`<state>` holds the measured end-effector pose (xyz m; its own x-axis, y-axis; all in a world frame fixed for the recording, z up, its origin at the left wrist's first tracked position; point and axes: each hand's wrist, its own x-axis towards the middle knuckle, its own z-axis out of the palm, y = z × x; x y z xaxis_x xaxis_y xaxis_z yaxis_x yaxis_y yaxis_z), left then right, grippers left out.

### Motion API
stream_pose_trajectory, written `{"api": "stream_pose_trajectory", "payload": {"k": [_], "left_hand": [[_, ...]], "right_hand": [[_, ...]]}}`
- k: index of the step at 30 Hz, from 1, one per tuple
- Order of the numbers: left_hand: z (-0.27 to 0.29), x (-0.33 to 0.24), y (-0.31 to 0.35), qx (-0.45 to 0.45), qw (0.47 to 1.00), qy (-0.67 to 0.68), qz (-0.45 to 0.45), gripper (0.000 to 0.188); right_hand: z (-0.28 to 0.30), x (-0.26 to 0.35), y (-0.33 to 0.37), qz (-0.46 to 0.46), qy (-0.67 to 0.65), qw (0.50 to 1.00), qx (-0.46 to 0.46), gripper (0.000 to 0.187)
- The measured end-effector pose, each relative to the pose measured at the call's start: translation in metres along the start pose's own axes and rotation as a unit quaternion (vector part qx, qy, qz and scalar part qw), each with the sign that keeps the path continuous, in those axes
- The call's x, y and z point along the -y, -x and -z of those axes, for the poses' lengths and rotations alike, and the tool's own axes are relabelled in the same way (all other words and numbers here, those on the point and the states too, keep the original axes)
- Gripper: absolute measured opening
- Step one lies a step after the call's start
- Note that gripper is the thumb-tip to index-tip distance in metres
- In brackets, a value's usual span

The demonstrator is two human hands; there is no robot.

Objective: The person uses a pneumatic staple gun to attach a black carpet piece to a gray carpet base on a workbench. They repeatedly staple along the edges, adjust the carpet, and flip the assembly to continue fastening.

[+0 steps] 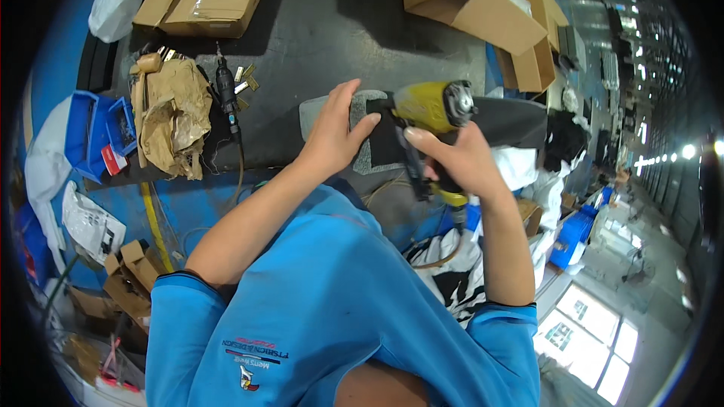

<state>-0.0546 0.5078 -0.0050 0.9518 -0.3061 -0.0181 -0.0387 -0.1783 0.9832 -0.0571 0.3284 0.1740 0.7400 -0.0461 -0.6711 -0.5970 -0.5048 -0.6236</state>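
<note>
My right hand (466,164) grips a yellow and black air-powered staple gun (424,105) by its handle. The gun's nose points left, at a long dark panel (509,119) lying along the front edge of the bench. Grey speckled material (365,152) covers or lies on the panel's left part; which of the two I cannot tell. My left hand (335,130) lies on that grey part with its fingers stretched out and the thumb apart, just left of the gun's nose. Where the nose meets the panel is hard to make out. An air hose (446,258) hangs from the gun's handle.
On the dark bench (317,38), a black power screwdriver (225,89) lies beside crumpled brown paper (179,109) and small metal pieces (246,79). Cardboard boxes (215,0) stand at the far left and far right. Blue bins (87,132) sit at the left edge.
</note>
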Motion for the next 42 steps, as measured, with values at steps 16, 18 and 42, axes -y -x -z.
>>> {"api": "stream_pose_trajectory", "payload": {"k": [16,18,42], "left_hand": [[-0.016,0.014,0.027,0.024,0.998,0.042,0.038,0.090],[-0.017,0.015,0.026,0.024,0.998,0.041,0.036,0.090],[-0.012,0.011,0.028,0.030,0.998,0.048,0.035,0.091]], "right_hand": [[0.039,0.016,-0.046,0.236,0.330,0.906,0.120,0.050],[0.037,0.023,-0.044,0.205,0.334,0.911,0.130,0.052],[0.041,0.031,-0.041,0.208,0.357,0.898,0.154,0.056]]}}
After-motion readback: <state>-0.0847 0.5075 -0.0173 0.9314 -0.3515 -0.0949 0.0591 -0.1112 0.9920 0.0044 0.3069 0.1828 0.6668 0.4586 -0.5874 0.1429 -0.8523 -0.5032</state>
